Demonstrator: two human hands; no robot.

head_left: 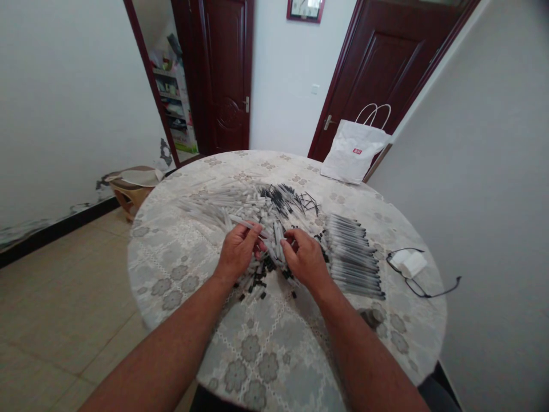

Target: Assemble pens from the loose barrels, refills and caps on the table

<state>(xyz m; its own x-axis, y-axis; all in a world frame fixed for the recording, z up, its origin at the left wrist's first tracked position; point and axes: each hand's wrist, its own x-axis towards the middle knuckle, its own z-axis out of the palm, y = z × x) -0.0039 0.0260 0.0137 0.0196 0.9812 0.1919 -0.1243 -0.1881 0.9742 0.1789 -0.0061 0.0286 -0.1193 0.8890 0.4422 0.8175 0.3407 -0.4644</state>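
Observation:
Between the thumb and fingers of my left hand [237, 253] is a slim translucent pen barrel [241, 221], its far end pointing up and left. My right hand [306, 258] is closed close beside it, thumb and fingertips pinched by some pale pieces [278, 233]; what it grips is too blurred to make out. Under and around both hands lie small clear parts with black ends [257, 288], perhaps pen caps. Beyond them spreads a heap of loose clear barrels [206, 200] and a pile of thin black pieces [281, 197]. To the right, pens [354, 257] lie side by side in a column.
The round table has a floral tablecloth [253, 349]. Black-framed glasses [422, 294] and a white folded wad [409, 263] lie at the right. A dark small object [372, 316] sits by my right forearm. A white paper bag [354, 151] stands at the far edge.

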